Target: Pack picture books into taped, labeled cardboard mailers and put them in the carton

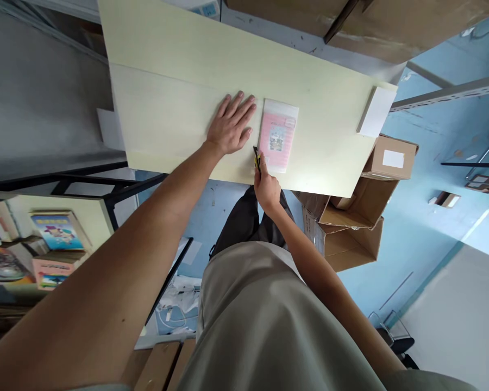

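My left hand (232,126) lies flat on the pale yellow table (167,119), fingers spread, a little left of a pink packet. The packet (277,136) is a pink booklet-like item with a small picture, in a clear sleeve whose pale flap points away from me. Near the table's front edge, my right hand (267,187) grips a yellow and black utility knife (257,159). Its dark tip points away from me, close beside the packet's lower left edge. Whether the tip touches the table or the sleeve, I cannot tell.
A white stack (377,111) sits at the table's right end. Open cardboard boxes (352,247) stand on the floor at the right. Books (59,231) fill a shelf at the left. Large cartons (375,27) line the far side.
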Available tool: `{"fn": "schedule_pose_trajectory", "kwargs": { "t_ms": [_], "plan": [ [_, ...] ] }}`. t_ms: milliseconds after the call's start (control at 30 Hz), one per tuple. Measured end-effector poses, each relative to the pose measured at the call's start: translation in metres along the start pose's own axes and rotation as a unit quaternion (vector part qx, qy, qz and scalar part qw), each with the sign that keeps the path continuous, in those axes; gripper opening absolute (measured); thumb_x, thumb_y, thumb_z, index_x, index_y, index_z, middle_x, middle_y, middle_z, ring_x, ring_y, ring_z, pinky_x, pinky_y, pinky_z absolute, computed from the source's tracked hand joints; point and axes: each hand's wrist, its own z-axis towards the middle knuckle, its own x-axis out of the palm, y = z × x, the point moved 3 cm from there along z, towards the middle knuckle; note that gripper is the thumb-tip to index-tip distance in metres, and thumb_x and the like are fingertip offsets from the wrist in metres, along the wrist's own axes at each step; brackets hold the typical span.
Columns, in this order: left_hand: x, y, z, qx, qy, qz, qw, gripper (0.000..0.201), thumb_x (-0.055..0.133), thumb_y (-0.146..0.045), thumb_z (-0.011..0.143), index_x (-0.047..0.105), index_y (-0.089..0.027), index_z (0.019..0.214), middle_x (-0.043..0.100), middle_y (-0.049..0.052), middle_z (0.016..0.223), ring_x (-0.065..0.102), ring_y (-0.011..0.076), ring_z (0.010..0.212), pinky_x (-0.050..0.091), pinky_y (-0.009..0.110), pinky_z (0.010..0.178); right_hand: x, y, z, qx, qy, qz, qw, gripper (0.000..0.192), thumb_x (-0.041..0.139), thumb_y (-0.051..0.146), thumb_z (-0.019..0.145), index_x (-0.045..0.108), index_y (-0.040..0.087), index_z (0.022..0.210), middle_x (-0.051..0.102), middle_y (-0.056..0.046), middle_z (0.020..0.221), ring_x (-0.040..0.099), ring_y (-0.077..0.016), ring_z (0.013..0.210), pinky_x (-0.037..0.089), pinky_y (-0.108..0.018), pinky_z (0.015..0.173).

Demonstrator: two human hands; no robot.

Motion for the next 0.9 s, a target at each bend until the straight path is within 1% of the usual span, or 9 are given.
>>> {"fn": "schedule_pose_trajectory", "kwargs": {
  "t_ms": [167,367,500,600,733,800,833,900],
  "plan": [
    [-0.001,0.0,0.0,-0.015,-0.006,-0.041,0.999,0.082,0.067,-0.057,0.1,0.063,-0.03,0.178,0.049,0.004,0.194,0.014,0.0363,0.192,-0.002,0.063,0.158,0.005,-0.01,-0.004,-0.016,0.003,0.003,1.0,0.079,0.025,0.057,0.13,0.015,0.017,0.198,0.082,-0.022,0.119,0.082,-0.0344,0.099,0.063,-0.057,0.105],
    [-0.005,-0.003,0.0,-0.049,-0.027,-0.103,0.993,0.075,0.073,-0.053,0.094,0.072,-0.037,0.168,0.056,0.0,0.188,0.017,0.0346,0.191,0.004,0.063,0.159,0.008,-0.013,-0.012,-0.014,0.0,0.003,1.0,0.079,0.024,0.057,0.13,0.018,0.017,0.197,0.082,-0.019,0.109,0.081,-0.0329,0.092,0.065,-0.056,0.099],
    [-0.004,-0.006,0.0,-0.03,-0.008,-0.053,0.998,0.081,0.072,-0.056,0.097,0.065,-0.034,0.175,0.047,-0.002,0.194,0.013,0.0307,0.192,-0.003,0.061,0.159,0.006,-0.01,-0.021,0.006,0.023,-0.026,0.999,0.077,0.02,0.053,0.129,0.017,0.018,0.198,0.082,-0.019,0.105,0.081,-0.034,0.09,0.066,-0.058,0.096],
    [-0.003,-0.005,-0.001,-0.031,0.002,-0.033,0.999,0.085,0.07,-0.061,0.099,0.059,-0.032,0.178,0.045,-0.003,0.196,0.011,0.026,0.192,-0.006,0.06,0.159,0.002,-0.003,-0.028,0.014,0.037,-0.046,0.998,0.076,0.018,0.05,0.129,0.014,0.016,0.198,0.082,-0.02,0.105,0.082,-0.0348,0.094,0.066,-0.057,0.097],
    [-0.003,-0.005,-0.001,-0.039,-0.003,-0.051,0.998,0.084,0.068,-0.073,0.096,0.066,-0.033,0.17,0.053,-0.003,0.191,0.013,0.0239,0.192,-0.002,0.057,0.159,-0.006,0.008,-0.038,0.052,0.073,-0.108,0.99,0.073,0.019,0.043,0.13,0.006,0.019,0.198,0.085,-0.021,0.115,0.084,-0.0353,0.104,0.066,-0.053,0.099],
    [-0.003,-0.006,-0.001,-0.039,-0.004,-0.052,0.998,0.088,0.065,-0.082,0.095,0.066,-0.032,0.167,0.055,-0.003,0.189,0.012,0.0228,0.191,-0.004,0.055,0.159,-0.009,0.014,-0.043,0.066,0.087,-0.146,0.983,0.072,0.021,0.04,0.131,0.0,0.022,0.198,0.086,-0.021,0.121,0.085,-0.0357,0.109,0.065,-0.051,0.1],
    [-0.003,-0.007,0.0,-0.038,-0.003,-0.047,0.998,0.093,0.062,-0.086,0.094,0.064,-0.029,0.168,0.053,-0.004,0.191,0.012,0.0221,0.19,-0.007,0.055,0.158,-0.01,0.016,-0.045,0.068,0.091,-0.16,0.981,0.072,0.022,0.038,0.131,-0.003,0.024,0.197,0.086,-0.021,0.123,0.085,-0.0356,0.111,0.065,-0.05,0.1],
    [-0.003,-0.008,0.0,-0.031,0.004,-0.033,0.999,0.104,0.054,-0.093,0.096,0.057,-0.022,0.171,0.043,-0.003,0.197,0.011,0.0206,0.189,-0.013,0.055,0.157,-0.012,0.019,-0.049,0.068,0.092,-0.175,0.978,0.073,0.024,0.036,0.131,-0.007,0.025,0.196,0.087,-0.02,0.124,0.086,-0.0348,0.112,0.065,-0.048,0.1]
  ]
}}
